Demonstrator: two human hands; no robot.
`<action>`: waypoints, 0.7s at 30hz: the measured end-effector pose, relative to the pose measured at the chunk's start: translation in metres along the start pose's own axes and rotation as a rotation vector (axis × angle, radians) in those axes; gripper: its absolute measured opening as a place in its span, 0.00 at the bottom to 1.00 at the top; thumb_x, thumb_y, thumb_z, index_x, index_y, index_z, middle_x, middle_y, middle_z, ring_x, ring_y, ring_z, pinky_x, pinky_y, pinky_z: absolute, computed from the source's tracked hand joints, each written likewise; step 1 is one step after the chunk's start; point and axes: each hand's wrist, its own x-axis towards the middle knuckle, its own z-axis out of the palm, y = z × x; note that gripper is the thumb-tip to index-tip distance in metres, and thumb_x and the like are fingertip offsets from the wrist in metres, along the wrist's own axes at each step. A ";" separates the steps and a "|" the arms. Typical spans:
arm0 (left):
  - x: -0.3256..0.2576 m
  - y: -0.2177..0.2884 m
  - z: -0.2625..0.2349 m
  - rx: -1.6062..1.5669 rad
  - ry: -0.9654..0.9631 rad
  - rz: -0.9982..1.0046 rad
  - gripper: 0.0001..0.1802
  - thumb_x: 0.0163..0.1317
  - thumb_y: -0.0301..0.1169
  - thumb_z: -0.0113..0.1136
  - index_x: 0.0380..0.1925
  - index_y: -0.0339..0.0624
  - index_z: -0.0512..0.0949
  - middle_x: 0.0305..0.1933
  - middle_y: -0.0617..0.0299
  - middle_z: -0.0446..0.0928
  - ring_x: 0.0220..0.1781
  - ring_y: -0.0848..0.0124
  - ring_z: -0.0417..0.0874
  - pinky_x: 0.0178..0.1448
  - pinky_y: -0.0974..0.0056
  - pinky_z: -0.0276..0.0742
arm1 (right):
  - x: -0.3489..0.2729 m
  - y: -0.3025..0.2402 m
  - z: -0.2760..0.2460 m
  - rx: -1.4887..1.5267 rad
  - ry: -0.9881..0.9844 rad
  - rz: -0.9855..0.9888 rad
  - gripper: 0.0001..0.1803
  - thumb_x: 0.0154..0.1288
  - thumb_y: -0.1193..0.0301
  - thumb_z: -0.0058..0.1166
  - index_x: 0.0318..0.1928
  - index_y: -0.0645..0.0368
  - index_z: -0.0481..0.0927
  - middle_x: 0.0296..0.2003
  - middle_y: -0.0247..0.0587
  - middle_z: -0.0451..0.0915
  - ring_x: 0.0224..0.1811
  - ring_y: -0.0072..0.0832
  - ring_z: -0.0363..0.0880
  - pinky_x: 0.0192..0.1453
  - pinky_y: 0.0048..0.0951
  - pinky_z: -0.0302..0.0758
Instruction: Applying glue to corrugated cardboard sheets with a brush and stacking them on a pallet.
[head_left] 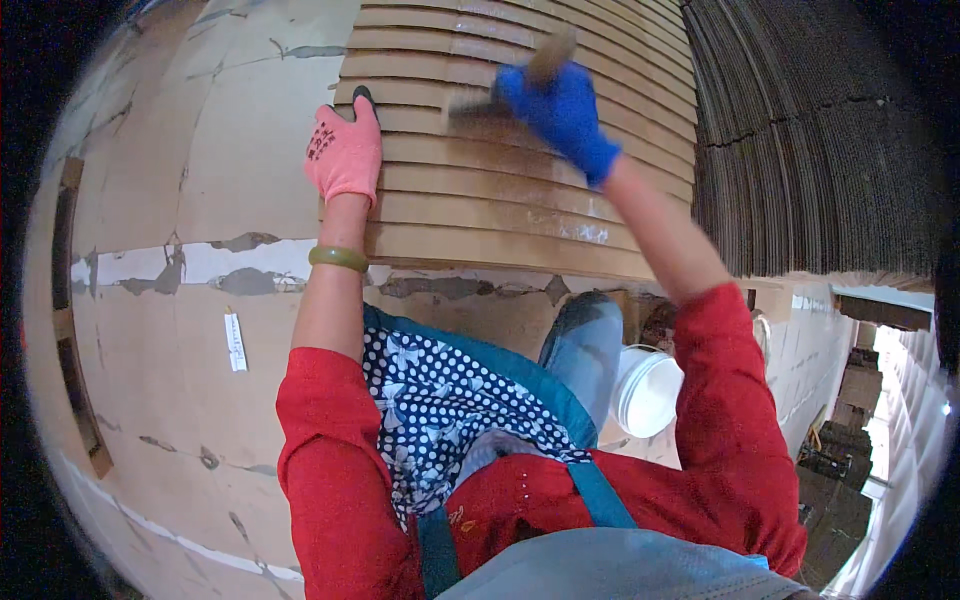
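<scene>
Overlapping brown cardboard sheets lie in staggered rows, with whitish wet-looking streaks down their middle. My left hand, in a pink glove with dark fingertips, rests at the left edge of these sheets. One digit stretches onto the cardboard; the others are bent and partly hidden. A blue glove covers my right hand, which is closed around a brush above the rows. Motion blurs the brush, showing a wooden-looking handle and a dark, flat end to the left of the glove.
Dense stacks of dark-edged corrugated cardboard stand along the right. A white bucket sits near my body, beside a grey rounded object. Worn floor with torn patches extends to the left, bearing a small white strip.
</scene>
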 end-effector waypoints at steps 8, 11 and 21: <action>0.001 0.011 0.004 -0.017 0.011 0.012 0.32 0.58 0.55 0.41 0.41 0.33 0.71 0.43 0.44 0.75 0.46 0.50 0.76 0.50 0.53 0.69 | 0.005 -0.005 -0.018 0.319 0.033 -0.100 0.10 0.55 0.65 0.55 0.23 0.57 0.78 0.18 0.40 0.74 0.21 0.24 0.73 0.27 0.29 0.69; 0.001 0.009 0.003 -0.028 -0.009 0.000 0.32 0.58 0.55 0.42 0.41 0.33 0.71 0.43 0.44 0.75 0.46 0.50 0.76 0.50 0.53 0.69 | 0.069 -0.006 -0.022 0.183 0.154 0.139 0.20 0.53 0.54 0.55 0.21 0.61 0.78 0.15 0.46 0.76 0.20 0.38 0.78 0.26 0.36 0.71; -0.003 0.009 0.007 -0.035 0.027 0.047 0.32 0.58 0.55 0.42 0.40 0.33 0.71 0.43 0.44 0.75 0.45 0.50 0.77 0.50 0.53 0.69 | 0.125 0.020 -0.023 0.004 0.280 -0.004 0.19 0.56 0.56 0.53 0.21 0.59 0.77 0.18 0.46 0.77 0.22 0.32 0.78 0.26 0.32 0.70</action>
